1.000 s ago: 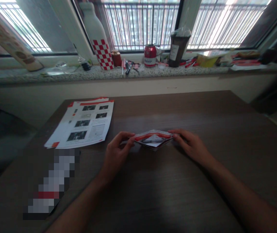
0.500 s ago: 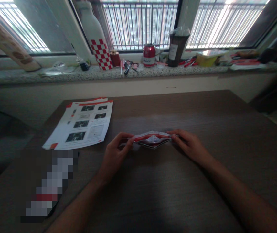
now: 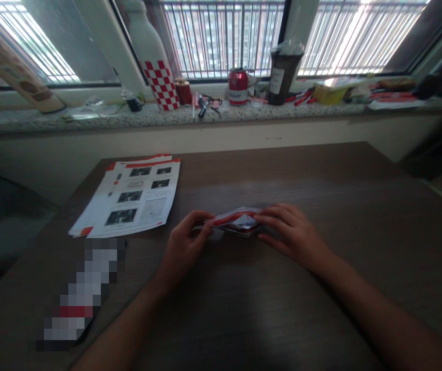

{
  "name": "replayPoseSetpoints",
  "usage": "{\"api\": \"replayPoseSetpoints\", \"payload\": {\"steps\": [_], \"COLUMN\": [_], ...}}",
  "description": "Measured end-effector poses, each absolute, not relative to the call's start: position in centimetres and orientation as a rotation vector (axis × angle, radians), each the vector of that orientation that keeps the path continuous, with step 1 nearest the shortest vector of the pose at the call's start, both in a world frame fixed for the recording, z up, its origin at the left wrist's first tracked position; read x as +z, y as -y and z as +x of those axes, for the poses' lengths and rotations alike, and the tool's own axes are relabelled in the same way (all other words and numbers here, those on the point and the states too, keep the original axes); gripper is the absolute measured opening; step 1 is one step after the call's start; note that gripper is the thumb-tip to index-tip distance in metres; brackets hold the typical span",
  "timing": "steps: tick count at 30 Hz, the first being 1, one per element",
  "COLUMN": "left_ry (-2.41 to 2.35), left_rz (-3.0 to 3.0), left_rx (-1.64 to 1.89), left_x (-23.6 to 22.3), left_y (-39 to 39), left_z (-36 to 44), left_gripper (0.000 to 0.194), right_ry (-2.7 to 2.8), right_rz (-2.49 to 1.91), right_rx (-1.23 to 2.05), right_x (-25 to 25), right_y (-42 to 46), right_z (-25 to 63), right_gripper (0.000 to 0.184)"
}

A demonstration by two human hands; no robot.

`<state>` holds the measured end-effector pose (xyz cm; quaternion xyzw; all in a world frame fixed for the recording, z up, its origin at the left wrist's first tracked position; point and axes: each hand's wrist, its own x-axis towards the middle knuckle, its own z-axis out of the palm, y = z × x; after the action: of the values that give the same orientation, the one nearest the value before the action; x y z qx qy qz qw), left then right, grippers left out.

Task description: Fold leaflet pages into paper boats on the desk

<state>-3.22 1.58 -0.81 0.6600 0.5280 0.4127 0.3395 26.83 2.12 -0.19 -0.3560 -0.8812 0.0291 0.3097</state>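
Folded paper [image 3: 240, 223], one: between both grips, short of desk's [image 3: 221, 304] far edge. My left grip [image 3: 185, 241]: closed, pinching left tip. My right grip [image 3: 297, 235]: thumb parted, fingertips at right side. Risk: uneven pull could tear folds.

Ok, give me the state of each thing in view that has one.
Left hand: fingers pinching the folded paper's left end.
Right hand: fingers at its right end, thumb parted from them.
Folded paper: gaping in the middle.
Printed sheets: flat, unevenly stacked.
Can: upright; opened or not, unclear.
Cup: upright.
Bottle: standing.
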Motion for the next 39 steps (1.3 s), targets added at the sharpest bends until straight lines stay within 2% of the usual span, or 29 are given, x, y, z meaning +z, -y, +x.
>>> {"api": "replayPoseSetpoints", "payload": {"steps": [7, 21, 32, 39], "left_ry": [-1.233, -1.150, -1.112, -1.096], "left_rz": [1.839, 2.001, 2.207, 2.583], "left_rx": [1.044, 1.032, 1.018, 0.753], "left_x": [-0.9, -0.1, 0.1, -0.8], "left_y": [-1.2, -0.8, -0.5, -0.5], "left_z": [-3.2, -2.6, -2.3, -2.8], "left_gripper": [0.015, 0.018, 0.021, 0.027], "right_ry": [2.460, 2.544, 2.580, 2.604], "right_rz": [-0.962, -0.916, -0.953, -0.929], "right_rx": [0.052, 0.011, 0.008, -0.002], "right_x": [-0.9, -2.5, -2.4, -2.4], "right_y": [-1.5, -1.7, -1.2, -1.4], "right_z": [25.2, 24.2, 23.9, 24.1], "right_gripper": [0.029, 0.018, 0.023, 0.025]}}
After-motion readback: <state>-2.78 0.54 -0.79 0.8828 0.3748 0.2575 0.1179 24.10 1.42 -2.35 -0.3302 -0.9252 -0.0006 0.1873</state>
